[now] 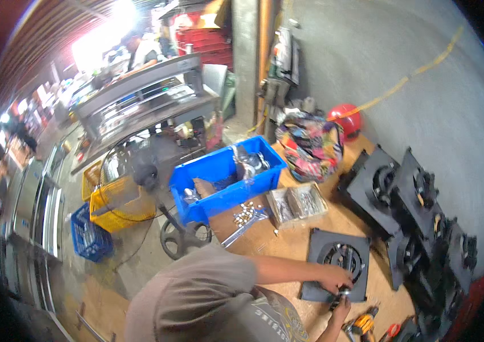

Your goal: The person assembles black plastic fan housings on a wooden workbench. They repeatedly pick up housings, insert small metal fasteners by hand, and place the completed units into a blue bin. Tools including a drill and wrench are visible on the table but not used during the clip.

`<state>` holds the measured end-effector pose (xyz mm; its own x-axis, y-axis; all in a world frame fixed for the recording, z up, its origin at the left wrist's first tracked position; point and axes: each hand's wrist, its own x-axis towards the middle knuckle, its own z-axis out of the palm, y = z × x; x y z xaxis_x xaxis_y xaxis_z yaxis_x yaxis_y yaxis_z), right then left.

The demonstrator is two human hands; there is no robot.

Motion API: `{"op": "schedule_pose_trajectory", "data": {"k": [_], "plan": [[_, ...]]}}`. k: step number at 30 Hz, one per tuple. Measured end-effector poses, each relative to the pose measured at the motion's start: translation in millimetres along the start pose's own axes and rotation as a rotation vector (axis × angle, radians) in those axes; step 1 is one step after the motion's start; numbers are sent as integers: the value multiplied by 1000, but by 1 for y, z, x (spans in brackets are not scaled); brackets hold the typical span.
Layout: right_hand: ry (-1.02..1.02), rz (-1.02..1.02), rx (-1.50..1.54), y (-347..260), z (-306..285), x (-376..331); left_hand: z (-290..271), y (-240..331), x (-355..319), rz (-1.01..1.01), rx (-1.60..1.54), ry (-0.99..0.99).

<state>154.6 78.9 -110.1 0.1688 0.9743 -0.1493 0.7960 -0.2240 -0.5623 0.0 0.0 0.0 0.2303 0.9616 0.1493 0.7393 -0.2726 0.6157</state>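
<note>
A square black panel with a round opening and a ring-shaped part lies flat on the brown work table. My left hand reaches over it from the left, its fingers closed around a small dark and silvery piece that I cannot make out. Just below, my right hand is closed on the same piece or one touching it, by the panel's near edge; its fingers are partly hidden. A yellow and black power tool rests near my right hand, with a red-handled tool beside it.
Several similar black panels stack at the right. Beyond my panel sit trays of small metal parts, loose brass-coloured fittings, a blue bin and a patterned cloth bundle. A fan and yellow crates stand left.
</note>
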Motion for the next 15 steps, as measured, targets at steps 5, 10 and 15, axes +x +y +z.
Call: {"op": "schedule_pose_trajectory", "data": {"k": [5,10,15], "plan": [[27,-595,202,55,-100,-6,10,-67,-106,-145,-209,176],[-182,-649,-13,-22,-105,6,-22,-50,-263,-768,-61,280],[-240,-712,-268,-71,-68,3,9,-21,-343,-970,-151,463]]}}
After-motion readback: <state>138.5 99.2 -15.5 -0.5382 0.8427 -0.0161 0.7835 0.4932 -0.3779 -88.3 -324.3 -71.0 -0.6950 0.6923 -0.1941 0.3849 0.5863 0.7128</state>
